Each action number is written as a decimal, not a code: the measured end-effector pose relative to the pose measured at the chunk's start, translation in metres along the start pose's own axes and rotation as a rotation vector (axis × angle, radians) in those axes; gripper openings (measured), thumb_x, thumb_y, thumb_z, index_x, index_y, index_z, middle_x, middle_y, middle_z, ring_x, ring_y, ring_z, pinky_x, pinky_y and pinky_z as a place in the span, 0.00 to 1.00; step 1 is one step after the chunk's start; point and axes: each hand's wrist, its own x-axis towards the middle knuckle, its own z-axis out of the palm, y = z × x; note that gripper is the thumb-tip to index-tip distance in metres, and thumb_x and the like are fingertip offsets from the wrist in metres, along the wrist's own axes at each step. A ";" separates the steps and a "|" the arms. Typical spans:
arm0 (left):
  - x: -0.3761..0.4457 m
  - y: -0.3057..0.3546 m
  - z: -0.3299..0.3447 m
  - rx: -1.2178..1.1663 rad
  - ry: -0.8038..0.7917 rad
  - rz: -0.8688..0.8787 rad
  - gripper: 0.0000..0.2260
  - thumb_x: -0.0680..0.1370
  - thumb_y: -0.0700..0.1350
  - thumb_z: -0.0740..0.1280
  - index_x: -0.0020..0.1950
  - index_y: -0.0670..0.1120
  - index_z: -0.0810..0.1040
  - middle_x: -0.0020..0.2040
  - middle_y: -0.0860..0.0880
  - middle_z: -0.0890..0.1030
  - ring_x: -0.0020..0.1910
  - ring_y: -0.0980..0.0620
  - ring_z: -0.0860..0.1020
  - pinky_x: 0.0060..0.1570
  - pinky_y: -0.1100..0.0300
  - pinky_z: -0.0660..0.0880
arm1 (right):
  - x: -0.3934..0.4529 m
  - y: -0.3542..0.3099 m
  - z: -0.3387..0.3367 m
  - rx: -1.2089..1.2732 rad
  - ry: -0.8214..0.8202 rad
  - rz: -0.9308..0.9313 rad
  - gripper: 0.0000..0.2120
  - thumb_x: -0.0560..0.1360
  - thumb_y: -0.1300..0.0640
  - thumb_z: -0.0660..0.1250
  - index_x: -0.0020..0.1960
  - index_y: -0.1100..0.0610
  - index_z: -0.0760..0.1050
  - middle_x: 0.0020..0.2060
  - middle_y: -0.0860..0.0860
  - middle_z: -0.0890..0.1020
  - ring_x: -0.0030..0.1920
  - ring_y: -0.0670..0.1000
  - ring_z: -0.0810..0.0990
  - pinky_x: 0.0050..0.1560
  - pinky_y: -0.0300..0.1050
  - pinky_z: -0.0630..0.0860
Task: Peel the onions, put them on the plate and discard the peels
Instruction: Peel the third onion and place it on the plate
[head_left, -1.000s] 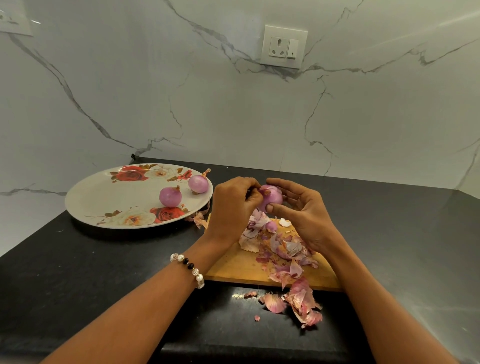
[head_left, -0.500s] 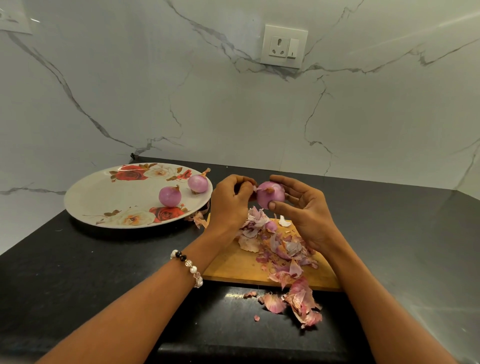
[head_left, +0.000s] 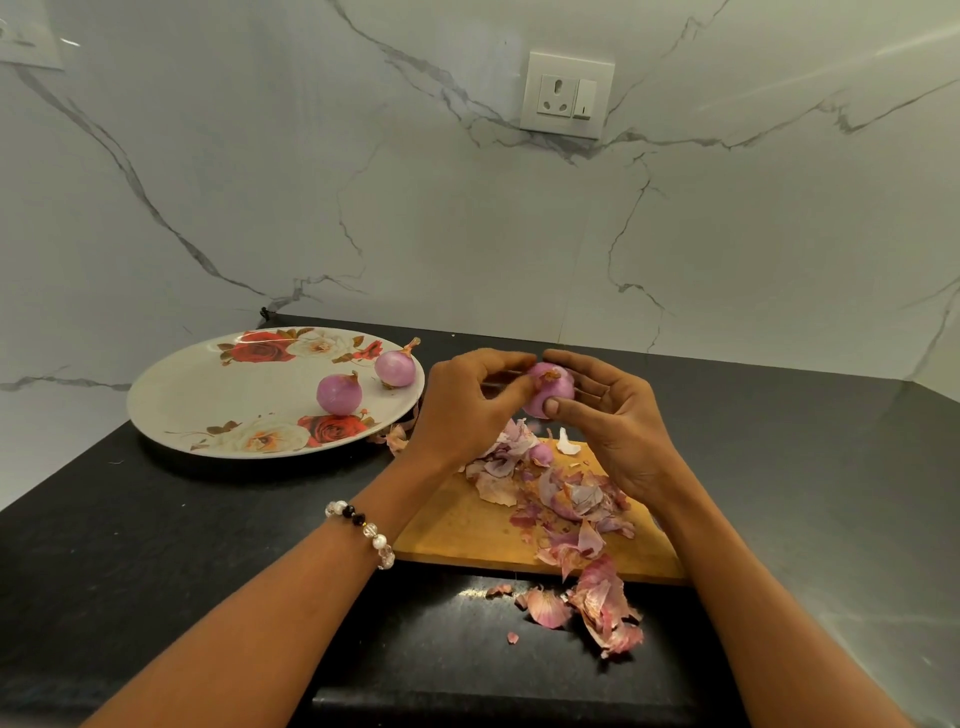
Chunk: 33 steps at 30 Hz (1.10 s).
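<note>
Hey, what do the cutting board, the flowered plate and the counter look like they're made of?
Cutting board: wood or bamboo, matte honey-brown with faint grain. Plate: smooth and glossy with printed roses, melamine or glazed ceramic; the look leaves it open. Counter: polished black stone, probably granite, finely speckled and reflecting light.

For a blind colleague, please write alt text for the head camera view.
Two hands hold a purple onion above a wooden cutting board: the right hand cradles it, the left hand pinches its top. Onion peels cover the board, and two peeled onions lie on a floral plate to the left.
</note>
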 end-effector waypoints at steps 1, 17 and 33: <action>0.000 -0.001 -0.001 0.037 -0.025 0.062 0.14 0.76 0.43 0.70 0.61 0.43 0.80 0.52 0.50 0.83 0.47 0.60 0.79 0.48 0.73 0.75 | 0.000 -0.001 -0.001 -0.004 -0.010 0.004 0.32 0.60 0.50 0.83 0.62 0.56 0.80 0.57 0.57 0.84 0.60 0.60 0.82 0.57 0.48 0.81; 0.000 -0.006 -0.013 0.307 -0.145 0.333 0.12 0.76 0.40 0.66 0.56 0.38 0.81 0.44 0.43 0.85 0.42 0.57 0.78 0.43 0.81 0.70 | -0.003 -0.002 -0.004 -0.114 -0.071 0.065 0.22 0.66 0.61 0.75 0.61 0.57 0.79 0.55 0.58 0.85 0.57 0.58 0.83 0.57 0.51 0.81; -0.003 -0.002 -0.003 0.202 0.072 0.094 0.09 0.75 0.35 0.69 0.54 0.40 0.83 0.47 0.45 0.85 0.43 0.56 0.80 0.43 0.77 0.73 | -0.003 -0.001 -0.001 -0.093 -0.092 0.063 0.27 0.66 0.56 0.80 0.63 0.59 0.79 0.57 0.59 0.84 0.58 0.60 0.83 0.58 0.52 0.81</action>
